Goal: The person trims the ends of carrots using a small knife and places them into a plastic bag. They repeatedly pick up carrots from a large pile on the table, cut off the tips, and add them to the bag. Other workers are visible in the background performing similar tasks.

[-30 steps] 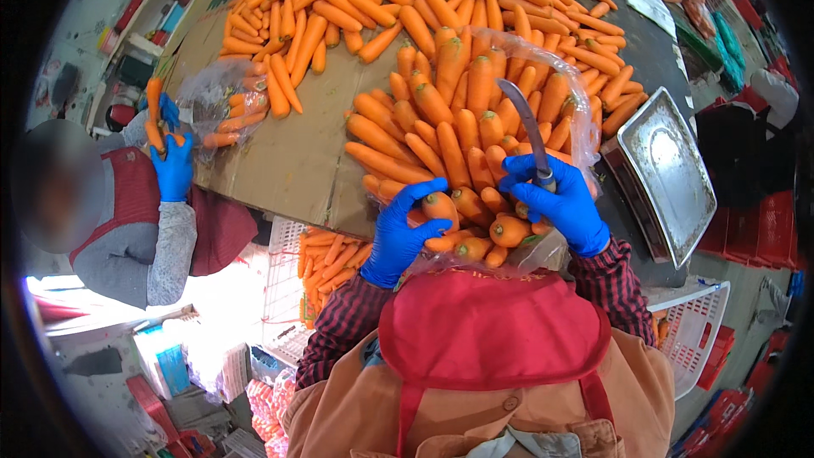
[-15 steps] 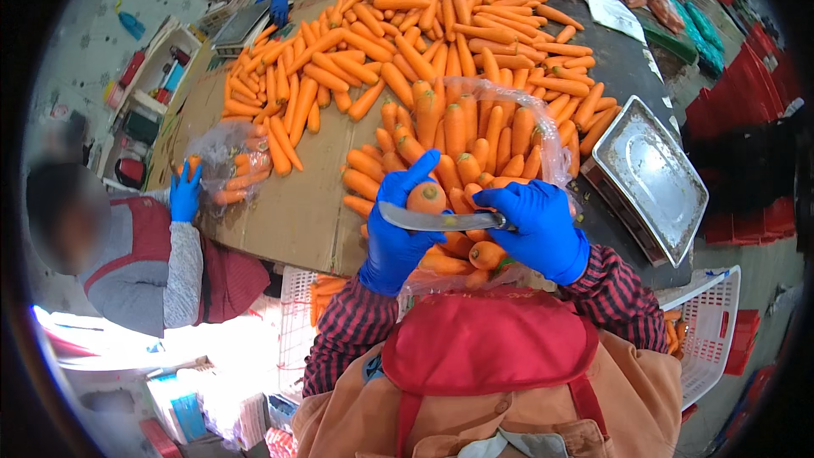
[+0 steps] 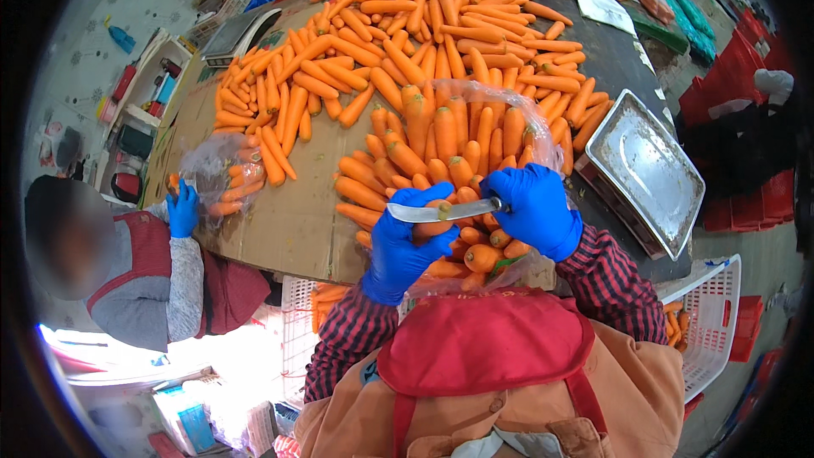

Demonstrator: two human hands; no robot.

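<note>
My blue-gloved left hand [image 3: 398, 246] grips an upright carrot [image 3: 434, 227] by its sides, thumb and fingers curled round it. My blue-gloved right hand [image 3: 534, 212] is closed on the handle of a knife [image 3: 428, 212], whose curved blade lies level across the top of that carrot, reaching toward my left hand. Around both hands, many carrots [image 3: 445, 136] stand and lean, tightly packed in a clear plastic bag [image 3: 547, 136] on the table. Part of the held carrot is hidden by the blade and my fingers.
Loose carrots [image 3: 373, 25] are heaped on cardboard [image 3: 195, 220]. A metal tray [image 3: 644, 174] sits at right. A co-worker [image 3: 144, 280] at left reaches a gloved hand [image 3: 182, 212] toward a small bag [image 3: 220, 161]. White crates [image 3: 704, 331] and red crates [image 3: 746, 331] stand below.
A second ago the knife pointed up and away; it now lies level across the carrot in my left hand. The co-worker's hand has lowered, and the view has shifted.
</note>
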